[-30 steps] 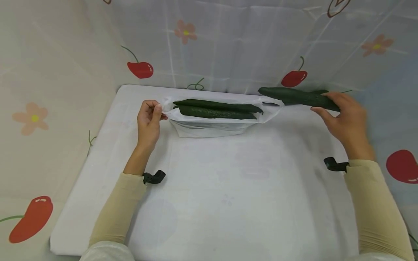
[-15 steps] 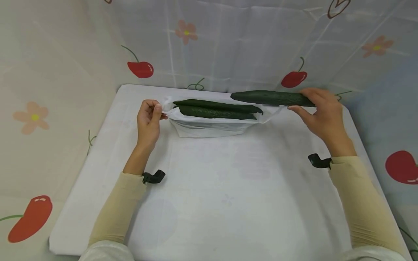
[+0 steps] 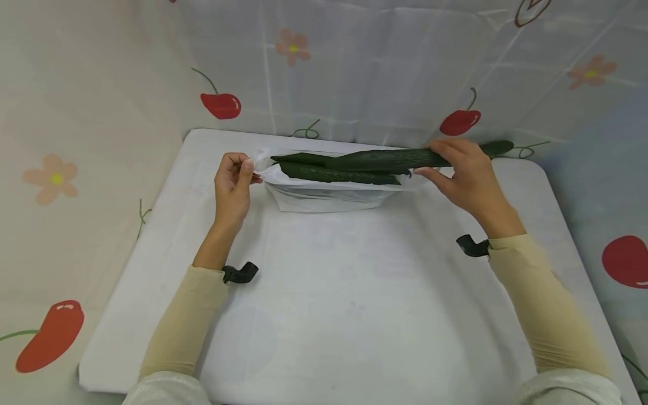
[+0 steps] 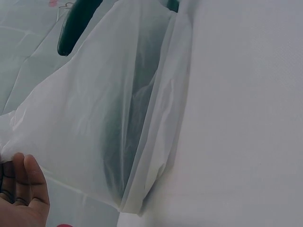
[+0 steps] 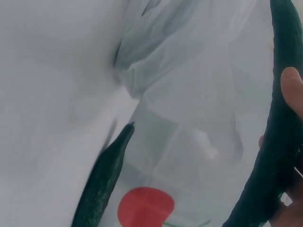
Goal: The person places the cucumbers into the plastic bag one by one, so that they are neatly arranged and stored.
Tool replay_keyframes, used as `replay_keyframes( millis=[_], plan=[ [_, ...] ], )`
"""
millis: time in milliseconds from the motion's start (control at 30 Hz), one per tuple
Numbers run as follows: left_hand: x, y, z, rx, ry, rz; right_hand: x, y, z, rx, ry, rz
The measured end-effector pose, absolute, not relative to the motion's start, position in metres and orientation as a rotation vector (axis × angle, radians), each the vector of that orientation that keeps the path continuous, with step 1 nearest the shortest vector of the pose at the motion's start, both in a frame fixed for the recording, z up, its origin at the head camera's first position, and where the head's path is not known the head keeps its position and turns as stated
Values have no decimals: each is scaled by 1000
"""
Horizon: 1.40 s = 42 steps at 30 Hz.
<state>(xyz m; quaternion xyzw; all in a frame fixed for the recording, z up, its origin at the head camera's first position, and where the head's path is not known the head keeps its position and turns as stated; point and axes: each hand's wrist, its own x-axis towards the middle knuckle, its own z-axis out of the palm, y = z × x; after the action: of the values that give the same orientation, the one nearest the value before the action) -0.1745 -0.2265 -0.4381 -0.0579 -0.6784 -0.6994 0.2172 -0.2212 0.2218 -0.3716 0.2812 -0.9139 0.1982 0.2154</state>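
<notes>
In the head view, a white plastic bag (image 3: 329, 199) stands at the back of the table with its mouth wide. Two cucumbers (image 3: 339, 173) lie in it side by side. My left hand (image 3: 233, 183) pinches the bag's left handle. Another cucumber (image 3: 379, 160) is gripped between thumb and fingers of my right hand (image 3: 463, 174), its free end over the bag's opening. That free end also appears above the bag in the left wrist view. In the right wrist view, one more cucumber (image 5: 102, 179) lies beside the bag, apart from my hand.
The white table (image 3: 354, 315) reaches to a patterned curtain (image 3: 374, 73) at the back. More curtain with cherry prints hangs at the left and right sides. Each wrist carries a small black camera mount.
My right hand has moved left with the cucumber, bringing its free end from right of the bag to over its opening. My left hand keeps its hold on the handle.
</notes>
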Motion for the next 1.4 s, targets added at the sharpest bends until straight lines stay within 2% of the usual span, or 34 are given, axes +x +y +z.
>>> replay_keyframes(
  millis=[533,1400],
  plan=[
    [-174,-226,-437,-162,-1875,-1940,-232,173,-384,929,-2542,590],
    [-174,-228,-435,-169,-1855,-1949,-231,98,-383,950,-2815,454]
  ],
)
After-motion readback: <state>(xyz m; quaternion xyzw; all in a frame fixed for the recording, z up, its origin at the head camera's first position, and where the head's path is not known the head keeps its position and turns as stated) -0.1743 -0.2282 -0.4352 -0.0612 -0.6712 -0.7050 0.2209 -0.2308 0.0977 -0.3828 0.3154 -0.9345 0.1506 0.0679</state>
